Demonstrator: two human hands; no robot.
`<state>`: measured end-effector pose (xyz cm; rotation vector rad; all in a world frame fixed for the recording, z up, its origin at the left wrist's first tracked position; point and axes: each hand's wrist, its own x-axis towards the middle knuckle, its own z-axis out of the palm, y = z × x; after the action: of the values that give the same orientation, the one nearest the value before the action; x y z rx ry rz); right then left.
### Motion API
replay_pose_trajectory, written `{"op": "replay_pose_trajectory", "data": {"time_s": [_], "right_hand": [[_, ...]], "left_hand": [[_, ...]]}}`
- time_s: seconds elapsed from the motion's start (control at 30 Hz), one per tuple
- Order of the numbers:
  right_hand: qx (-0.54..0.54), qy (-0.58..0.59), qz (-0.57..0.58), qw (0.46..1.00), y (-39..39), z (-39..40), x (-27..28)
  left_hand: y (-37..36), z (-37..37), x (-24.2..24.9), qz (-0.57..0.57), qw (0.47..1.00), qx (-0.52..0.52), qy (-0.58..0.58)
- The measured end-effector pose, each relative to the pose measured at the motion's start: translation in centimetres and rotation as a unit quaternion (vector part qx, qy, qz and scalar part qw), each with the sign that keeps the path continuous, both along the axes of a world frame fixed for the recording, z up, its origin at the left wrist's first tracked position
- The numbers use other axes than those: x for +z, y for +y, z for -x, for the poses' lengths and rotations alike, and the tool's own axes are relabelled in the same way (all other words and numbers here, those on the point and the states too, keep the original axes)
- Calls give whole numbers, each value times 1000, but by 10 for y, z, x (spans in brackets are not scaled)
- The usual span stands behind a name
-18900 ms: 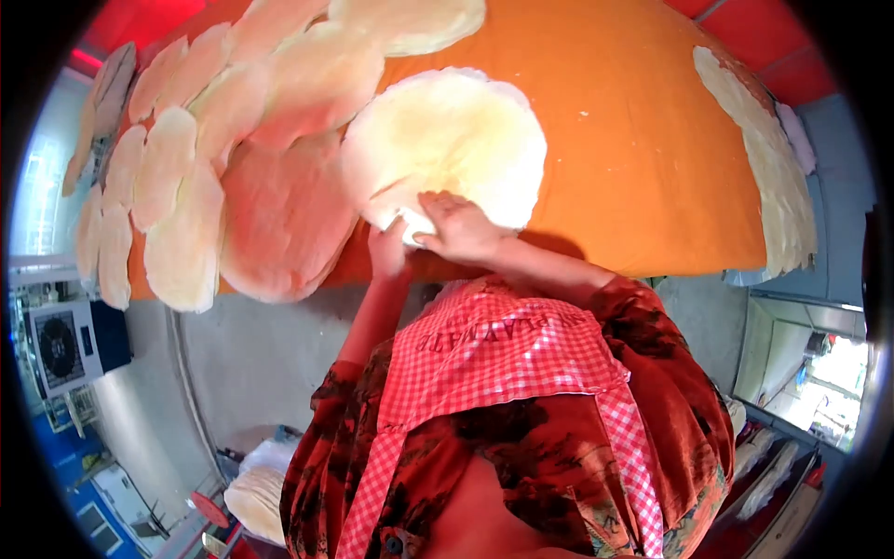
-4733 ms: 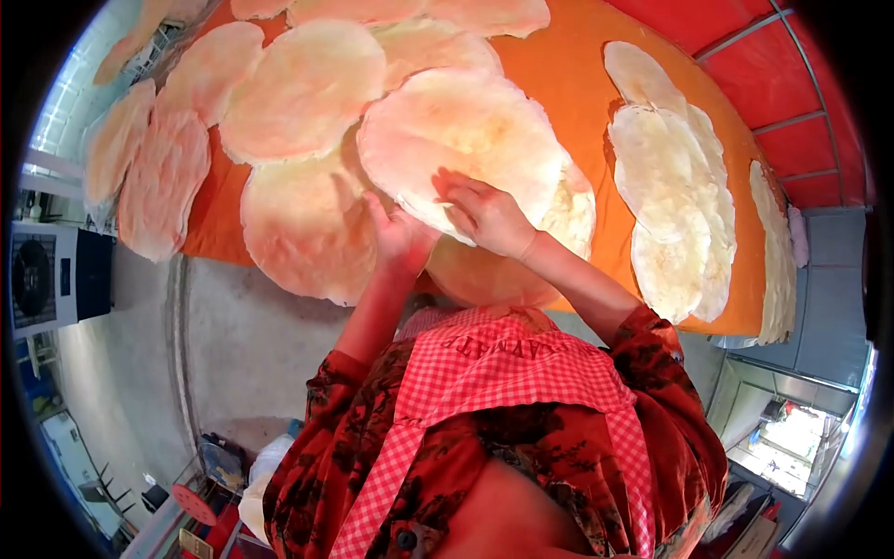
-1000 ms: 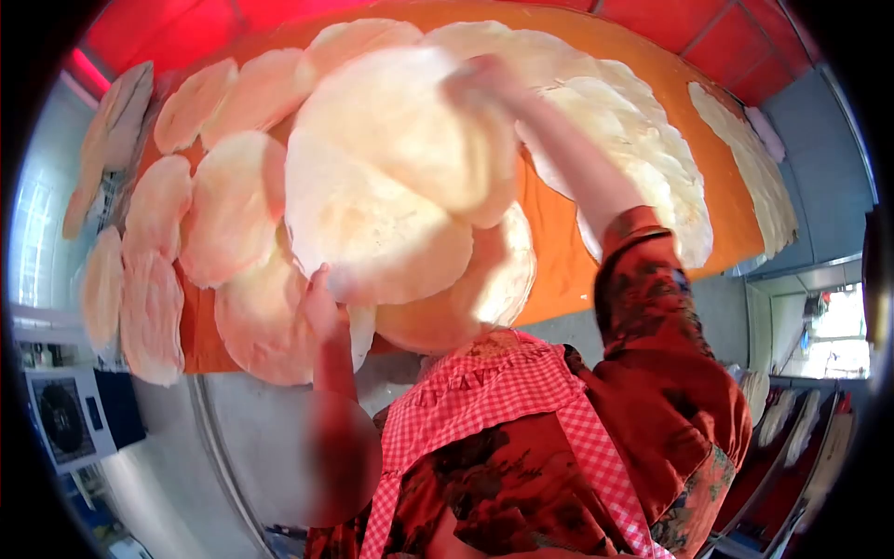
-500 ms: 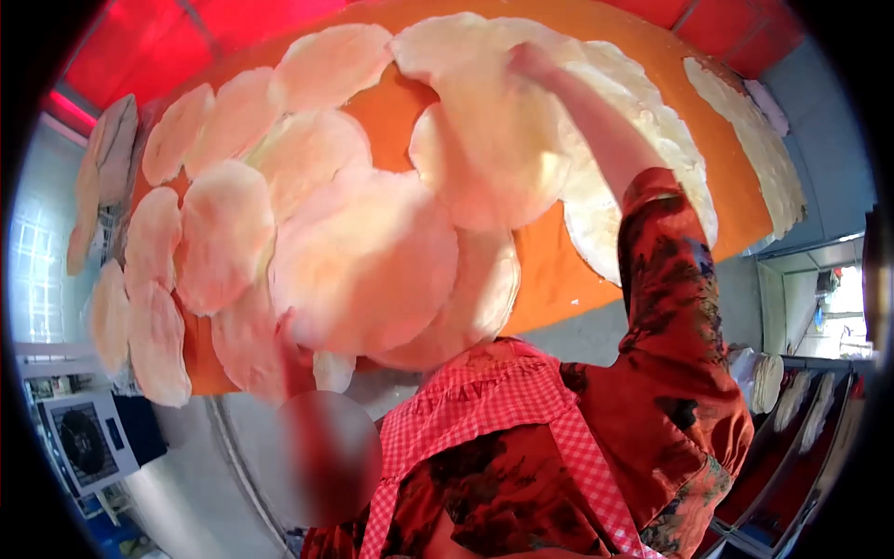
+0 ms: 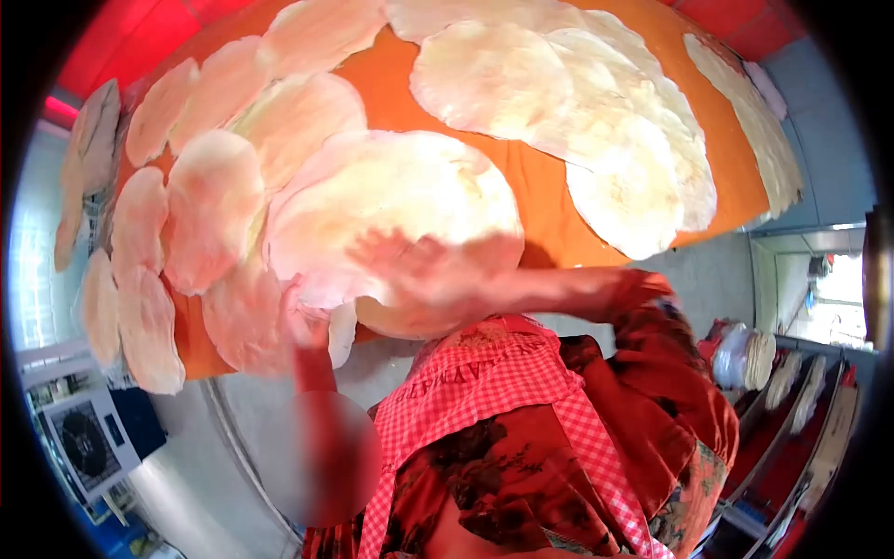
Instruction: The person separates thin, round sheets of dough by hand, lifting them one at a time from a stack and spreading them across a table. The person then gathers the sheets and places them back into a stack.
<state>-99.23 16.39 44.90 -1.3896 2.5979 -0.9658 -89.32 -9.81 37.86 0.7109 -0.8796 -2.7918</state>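
A large, thin round flatbread (image 5: 400, 186) lies on top of others at the near edge of the orange-covered table. At its near left rim is my left hand (image 5: 303, 315), fingers closed on the edge. My right hand (image 5: 400, 261) is spread over the lower part of the same flatbread, palm down and slightly blurred. Part of another flatbread (image 5: 410, 319) shows below my right forearm. Farther right, several overlapping flatbreads (image 5: 624, 186) form a curved row.
More flatbreads (image 5: 214, 210) overlap on the left side of the orange cloth (image 5: 559, 224). Another row (image 5: 745, 121) runs along the far right edge. A boxed fan (image 5: 82, 440) stands at the lower left. Stacked rounds (image 5: 756, 361) and a rack (image 5: 792, 438) are at the right.
My right hand has come from the far row back toward me, onto the near flatbread. My left hand stays at that flatbread's rim. The view has shifted slightly.
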Motion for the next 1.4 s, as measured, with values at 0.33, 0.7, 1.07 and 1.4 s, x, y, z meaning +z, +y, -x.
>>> {"op": "replay_pose_trajectory", "data": {"time_s": [0.33,0.7,1.07,1.4], "right_hand": [[-261,-268,155,914,47,126,131],[-564,-205,107,793,350,93,-114],[-396,-636,339,569,77,-103,-121],[-430,-571,485,504,25,-75,-98]], "left_hand": [[28,44,60,198,967,-97,125],[119,2,-44,737,580,-286,199],[73,-17,-13,716,634,-255,143],[-59,9,-51,827,547,-96,88]]}}
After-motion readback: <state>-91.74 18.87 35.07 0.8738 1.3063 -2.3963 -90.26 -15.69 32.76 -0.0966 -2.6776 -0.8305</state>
